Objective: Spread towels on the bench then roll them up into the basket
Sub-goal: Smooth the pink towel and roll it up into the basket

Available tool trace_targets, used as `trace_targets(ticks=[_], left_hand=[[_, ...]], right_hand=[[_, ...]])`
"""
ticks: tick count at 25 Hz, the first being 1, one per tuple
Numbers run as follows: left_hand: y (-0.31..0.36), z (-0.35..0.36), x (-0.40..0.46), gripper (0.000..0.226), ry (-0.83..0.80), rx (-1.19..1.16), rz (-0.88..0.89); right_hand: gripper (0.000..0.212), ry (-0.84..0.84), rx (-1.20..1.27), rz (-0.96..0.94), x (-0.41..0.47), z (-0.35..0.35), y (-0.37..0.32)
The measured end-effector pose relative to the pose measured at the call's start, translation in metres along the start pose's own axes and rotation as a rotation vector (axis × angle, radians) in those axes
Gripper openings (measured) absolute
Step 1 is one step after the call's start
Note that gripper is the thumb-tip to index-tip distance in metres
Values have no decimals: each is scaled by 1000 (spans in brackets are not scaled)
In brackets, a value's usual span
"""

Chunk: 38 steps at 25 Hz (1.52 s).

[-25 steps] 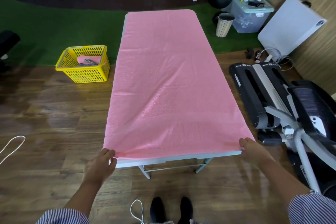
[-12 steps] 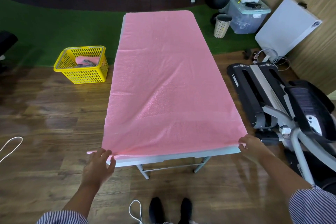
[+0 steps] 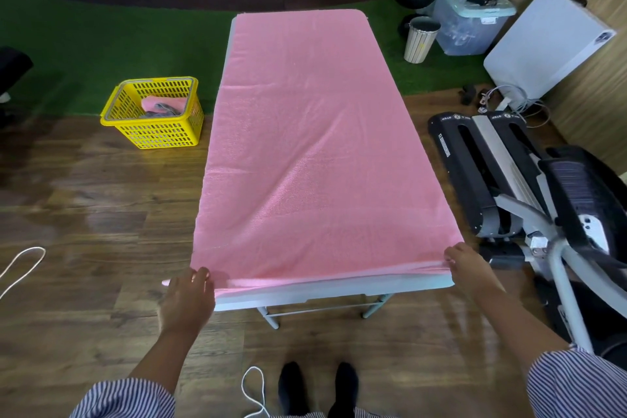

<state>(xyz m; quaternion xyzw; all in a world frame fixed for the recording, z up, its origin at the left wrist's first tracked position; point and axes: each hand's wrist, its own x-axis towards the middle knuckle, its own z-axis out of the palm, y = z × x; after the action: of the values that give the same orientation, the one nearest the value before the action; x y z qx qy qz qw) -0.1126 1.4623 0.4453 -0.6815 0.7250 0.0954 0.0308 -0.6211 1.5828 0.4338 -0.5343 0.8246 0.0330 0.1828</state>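
Observation:
A pink towel (image 3: 305,146) lies spread flat over the whole top of the white bench (image 3: 339,290), with a few shallow creases near the middle. My left hand (image 3: 186,299) grips the towel's near left corner, and a bit of pink sticks out past the fingers. At the near right corner, my right hand (image 3: 464,266) pinches the towel's edge. That near edge is lifted slightly and beginning to fold over. The yellow basket (image 3: 154,137) stands on the floor left of the bench, with rolled pink and grey towels inside.
A black and white exercise machine (image 3: 529,187) stands close on the bench's right. Beyond it are a white folded table (image 3: 546,51), a clear storage box (image 3: 471,24) and a small bin (image 3: 419,39). White cords (image 3: 20,268) lie on the wooden floor.
Both hands have taken hold of the towel's near corners, and the near edge has lifted and started to fold over. The view has shifted slightly.

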Motion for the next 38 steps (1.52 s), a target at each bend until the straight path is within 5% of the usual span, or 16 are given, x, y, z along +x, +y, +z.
trace_targets(ticks=[7, 12, 21, 30, 38], left_hand=[[-1, 16, 0, 9, 236, -71, 139], [-17, 27, 0, 37, 317, -97, 337], [-34, 13, -3, 25, 255, 133, 365], [-5, 3, 9, 29, 302, 43, 237], [4, 11, 8, 36, 300, -45, 420]], right_hand=[[15, 130, 132, -11, -20, 1, -4], [34, 80, 78, -47, -23, -2, -3], [11, 56, 174, 0, -17, -6, -1], [11, 36, 107, -20, -9, -13, -9], [23, 102, 101, -102, -12, 3, 2]])
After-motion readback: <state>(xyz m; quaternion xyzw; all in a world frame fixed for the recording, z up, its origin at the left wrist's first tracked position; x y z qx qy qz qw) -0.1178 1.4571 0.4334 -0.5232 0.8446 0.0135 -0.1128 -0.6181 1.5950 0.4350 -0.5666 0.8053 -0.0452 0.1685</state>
